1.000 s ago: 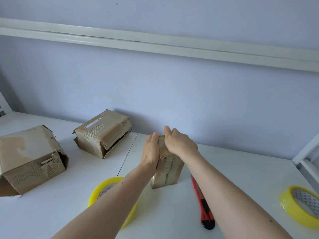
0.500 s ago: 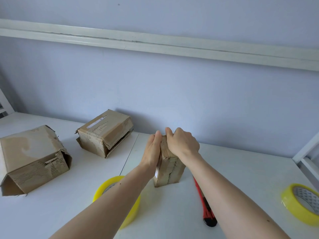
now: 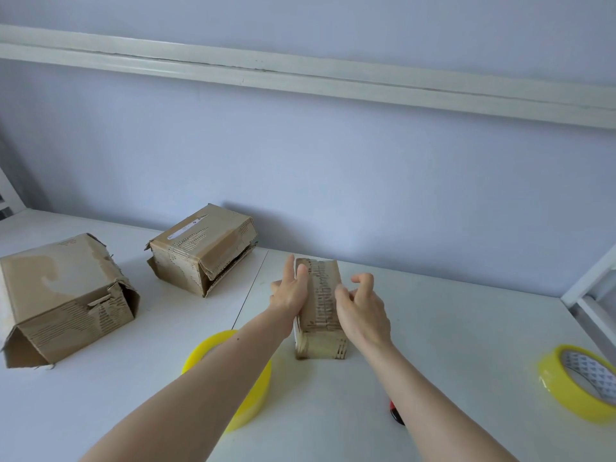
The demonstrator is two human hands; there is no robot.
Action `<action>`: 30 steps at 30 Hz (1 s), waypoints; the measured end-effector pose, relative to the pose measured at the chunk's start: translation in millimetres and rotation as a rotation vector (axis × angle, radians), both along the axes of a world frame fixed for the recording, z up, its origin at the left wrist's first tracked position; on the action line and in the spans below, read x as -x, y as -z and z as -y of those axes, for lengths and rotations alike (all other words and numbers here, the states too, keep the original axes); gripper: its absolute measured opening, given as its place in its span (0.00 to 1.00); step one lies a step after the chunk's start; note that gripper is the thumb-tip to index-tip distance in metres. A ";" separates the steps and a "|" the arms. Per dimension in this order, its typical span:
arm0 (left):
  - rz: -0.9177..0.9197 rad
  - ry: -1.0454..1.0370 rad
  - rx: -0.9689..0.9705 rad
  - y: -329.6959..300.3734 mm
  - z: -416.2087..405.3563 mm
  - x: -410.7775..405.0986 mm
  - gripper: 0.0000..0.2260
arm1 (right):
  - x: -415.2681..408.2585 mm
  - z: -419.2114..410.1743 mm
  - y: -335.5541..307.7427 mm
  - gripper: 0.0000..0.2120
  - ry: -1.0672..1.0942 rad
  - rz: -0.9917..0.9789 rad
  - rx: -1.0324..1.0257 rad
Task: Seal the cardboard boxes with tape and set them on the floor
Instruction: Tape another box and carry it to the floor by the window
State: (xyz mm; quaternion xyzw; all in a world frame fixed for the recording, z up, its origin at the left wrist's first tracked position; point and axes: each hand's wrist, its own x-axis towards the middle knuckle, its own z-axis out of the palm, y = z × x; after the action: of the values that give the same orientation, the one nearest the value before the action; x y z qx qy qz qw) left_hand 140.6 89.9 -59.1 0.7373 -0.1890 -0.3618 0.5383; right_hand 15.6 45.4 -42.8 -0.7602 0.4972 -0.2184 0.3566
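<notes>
A pale wall backs the white desk [image 3: 433,345]. At its middle, near the back edge, lies the small box [image 3: 321,305]. The left hand [image 3: 289,291] presses flat along its left side, fingers straight; the right hand [image 3: 361,308] hovers at its right side, fingers loosely curled, grasping nothing. To seal well, I'd hold the seam shut before fetching a yellow tape roll [image 3: 230,371]. Toward the left edge, two larger boxes [image 3: 66,295] [image 3: 203,248] gape open; their contents can't be seen.

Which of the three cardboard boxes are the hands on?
The small narrow cardboard box at centre, between the left hand and right hand. The two bigger cardboard boxes sit untouched to the left.
</notes>
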 end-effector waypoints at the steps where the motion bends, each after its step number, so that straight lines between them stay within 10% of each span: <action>1: 0.024 0.003 -0.009 1.9 0.6 -0.5 0.24 | -4.8 2.0 -3.9 0.19 0.002 -0.042 0.001; 10: -0.067 -0.013 0.181 8.5 19.6 -9.2 0.10 | -50.2 5.7 4.7 0.32 -0.073 -0.433 0.143; 30: 0.012 -0.036 0.134 12.9 22.2 -8.3 0.10 | -79.3 45.0 0.5 0.27 -0.010 -0.523 0.041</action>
State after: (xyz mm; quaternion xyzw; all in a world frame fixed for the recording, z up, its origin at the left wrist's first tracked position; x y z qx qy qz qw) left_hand 148.9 67.7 -71.9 0.7051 -0.2029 -0.3341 0.5917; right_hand 94.9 0.4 -43.2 -0.8003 0.5642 -0.0225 0.2017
